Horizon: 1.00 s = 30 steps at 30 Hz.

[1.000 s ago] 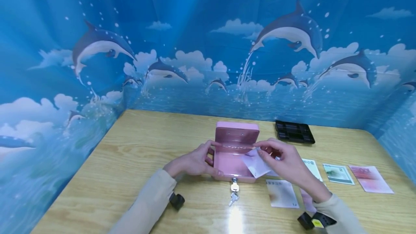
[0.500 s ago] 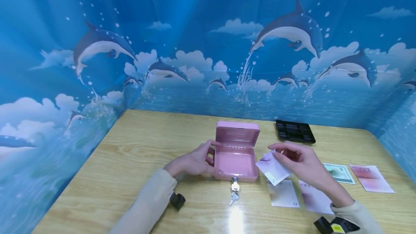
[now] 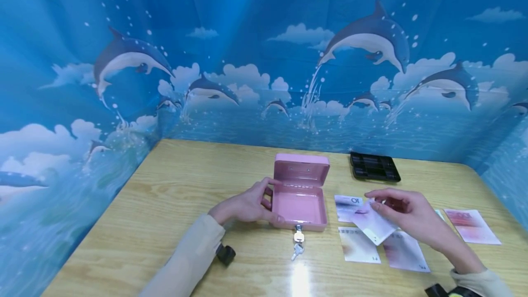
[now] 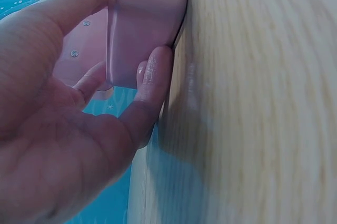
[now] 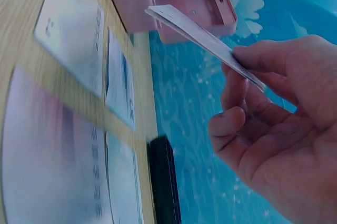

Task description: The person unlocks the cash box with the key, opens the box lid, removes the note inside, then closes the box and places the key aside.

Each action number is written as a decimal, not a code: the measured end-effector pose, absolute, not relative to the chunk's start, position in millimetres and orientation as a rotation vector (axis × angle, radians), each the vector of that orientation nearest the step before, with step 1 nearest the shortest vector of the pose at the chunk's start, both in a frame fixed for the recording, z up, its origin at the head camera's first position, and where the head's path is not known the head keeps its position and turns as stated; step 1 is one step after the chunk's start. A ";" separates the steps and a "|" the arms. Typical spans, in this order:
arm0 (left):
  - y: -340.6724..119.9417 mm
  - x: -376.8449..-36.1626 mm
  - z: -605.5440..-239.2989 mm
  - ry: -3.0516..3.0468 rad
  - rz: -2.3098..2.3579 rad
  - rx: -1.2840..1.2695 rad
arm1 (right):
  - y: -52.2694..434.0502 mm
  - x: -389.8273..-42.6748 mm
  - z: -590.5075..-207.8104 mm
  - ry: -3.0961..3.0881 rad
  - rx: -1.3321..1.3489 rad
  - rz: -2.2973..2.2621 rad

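On the left side of the wooden worktop (image 3: 173,196), the person's left hand (image 3: 243,206) steadies a pink metal cash box (image 3: 299,205): the thumb lies along the near left corner and the fingers (image 4: 150,84) curl round its left wall, as the left wrist view shows close up. The box stands open, its lid (image 3: 302,170) tilted up at the back, and the compartment looks bare. A key (image 3: 298,235) sits in the lock on the front wall, with a second key hanging from it onto the worktop.

Just right of the box, the right hand (image 3: 412,217) pinches a single banknote (image 3: 373,226) between thumb and fingers (image 5: 247,58), holding it above the worktop and clear of the box. The note's long axis runs from the hand down toward the near left, its free corner dipping over the notes laid out below. The right hand is the one that has it; the left hand is well apart from it, on the box's far side.

Beneath and around the held note lie more banknotes flat on the worktop: one marked 10 (image 3: 347,206) just beside the box, one (image 3: 358,244) nearer the person, another (image 3: 404,251) to its right, and a reddish one (image 3: 470,226) farthest right. A black coin tray (image 3: 373,167) rests at the back, well apart from the hands. Nothing stands between the held note and the laid-out notes under it.
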<state>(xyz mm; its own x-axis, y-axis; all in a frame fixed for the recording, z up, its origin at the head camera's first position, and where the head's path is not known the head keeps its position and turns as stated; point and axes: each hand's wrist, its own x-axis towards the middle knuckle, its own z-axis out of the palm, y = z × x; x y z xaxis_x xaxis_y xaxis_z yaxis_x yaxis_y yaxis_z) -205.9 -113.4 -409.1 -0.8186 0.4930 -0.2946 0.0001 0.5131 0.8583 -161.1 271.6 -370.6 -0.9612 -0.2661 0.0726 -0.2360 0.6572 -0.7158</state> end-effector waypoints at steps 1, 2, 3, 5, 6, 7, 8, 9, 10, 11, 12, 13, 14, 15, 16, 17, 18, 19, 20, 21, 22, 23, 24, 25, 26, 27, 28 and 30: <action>-113.4 -206.0 -409.2 2.243 1.273 0.401 | 275.3 -160.5 -371.0 2.830 -0.417 -1.201; -113.4 -206.1 -409.5 2.241 1.273 0.400 | 279.0 -159.9 -371.7 2.832 -0.400 -1.192; -113.4 -206.3 -409.6 2.239 1.274 0.399 | 282.7 -159.6 -372.2 2.832 -0.388 -1.187; -113.3 -206.4 -409.9 2.234 1.274 0.398 | 290.4 -159.2 -373.7 2.833 -0.352 -1.165; -113.2 -206.5 -409.9 2.233 1.274 0.396 | 294.1 -158.9 -374.5 2.837 -0.332 -1.155; -113.2 -206.7 -409.8 2.233 1.273 0.397 | 297.9 -158.6 -375.5 2.840 -0.316 -1.149; -113.2 -206.8 -409.8 2.233 1.272 0.396 | 302.0 -158.1 -376.5 2.845 -0.309 -1.144; -113.3 -206.8 -409.7 2.231 1.274 0.396 | 306.1 -157.6 -377.5 2.849 -0.311 -1.139; -113.3 -206.8 -409.5 2.230 1.275 0.397 | 310.3 -156.9 -378.1 2.855 -0.310 -1.131; -113.4 -206.8 -409.3 2.229 1.276 0.398 | 314.6 -156.4 -378.7 2.862 -0.315 -1.126; -113.4 -206.7 -409.0 2.227 1.280 0.401 | 318.9 -155.8 -379.3 2.868 -0.322 -1.120; -113.5 -206.7 -408.9 2.225 1.283 0.403 | 323.5 -155.4 -379.6 2.871 -0.331 -1.110; -113.5 -206.7 -408.8 2.223 1.285 0.404 | 328.1 -155.1 -380.0 2.874 -0.339 -1.094; -113.6 -206.7 -408.7 2.221 1.287 0.406 | 332.4 -154.9 -380.4 2.878 -0.342 -1.076; -113.6 -206.7 -409.0 2.220 1.288 0.408 | 336.7 -154.6 -381.1 2.883 -0.336 -1.054; -113.6 -206.7 -409.2 2.220 1.288 0.409 | 341.1 -154.4 -382.1 2.887 -0.330 -1.034; -113.7 -206.8 -409.4 2.220 1.290 0.412 | 345.5 -153.9 -383.2 2.889 -0.320 -1.012; -113.6 -207.1 -409.8 2.220 1.288 0.411 | 349.9 -153.3 -384.3 2.894 -0.310 -0.993; -113.6 -207.2 -409.9 2.220 1.286 0.411 | 354.0 -152.8 -385.5 2.896 -0.301 -0.978; -113.5 -207.3 -410.1 2.221 1.282 0.411 | 358.2 -152.1 -386.8 2.899 -0.294 -0.966; -113.3 -207.5 -410.2 2.221 1.282 0.411 | 362.4 -151.4 -388.4 2.900 -0.299 -0.958; -113.1 -207.5 -409.9 2.221 1.282 0.411 | 366.7 -150.8 -389.9 2.900 -0.306 -0.954; -113.1 -207.7 -410.1 2.220 1.283 0.414 | 370.6 -150.5 -391.4 2.901 -0.316 -0.943; -113.0 -207.6 -410.0 2.220 1.282 0.412 | 374.4 -150.4 -392.7 2.901 -0.330 -0.933; -113.0 -207.4 -409.8 2.220 1.284 0.414 | 378.2 -150.4 -394.0 2.899 -0.344 -0.918; -113.1 -207.2 -409.5 2.220 1.285 0.415 | 381.9 -150.5 -395.3 2.894 -0.356 -0.901; -113.2 -207.0 -409.5 2.220 1.286 0.418 | 385.6 -150.7 -396.7 2.885 -0.381 -0.890; -113.4 -206.7 -409.6 2.221 1.286 0.421 | 391.9 -151.6 -399.1 2.866 -0.415 -0.868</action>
<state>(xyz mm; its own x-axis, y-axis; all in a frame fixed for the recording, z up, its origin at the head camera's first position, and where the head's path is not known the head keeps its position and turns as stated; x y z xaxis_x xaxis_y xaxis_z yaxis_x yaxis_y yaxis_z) -206.7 -113.4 -409.6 -0.8085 0.5116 -0.2909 0.0024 0.4972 0.8677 -151.6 391.9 -399.1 -0.9555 -0.2930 -0.0331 -0.2253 0.7982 -0.5587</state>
